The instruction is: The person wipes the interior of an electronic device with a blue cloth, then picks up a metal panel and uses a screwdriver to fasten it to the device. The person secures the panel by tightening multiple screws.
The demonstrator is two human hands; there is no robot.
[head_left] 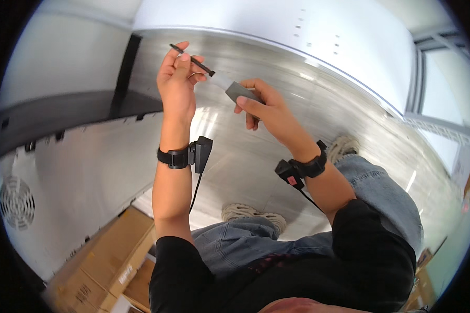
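My left hand (178, 73) is raised at the upper left, pinching a thin black rod (202, 67) between thumb and fingers. The rod slants down to the right and has a slightly wider dark end; its exact kind is unclear. To its right, my right hand (266, 103) grips a flat grey block (237, 91), thumb on top and fingers beneath. A pale, see-through piece (221, 80) sticks out from the block toward the rod's wide end. Blur hides whether the two touch. Each wrist wears a black strap with a small device and a cable.
A large white panel (277, 23) spans the far side. On the left stand a dark ledge (62, 117) and a pale cabinet with a round vent (17, 202). Cardboard boxes (96, 255) lie at the lower left. Below my hands is a shiny grey floor (235, 167).
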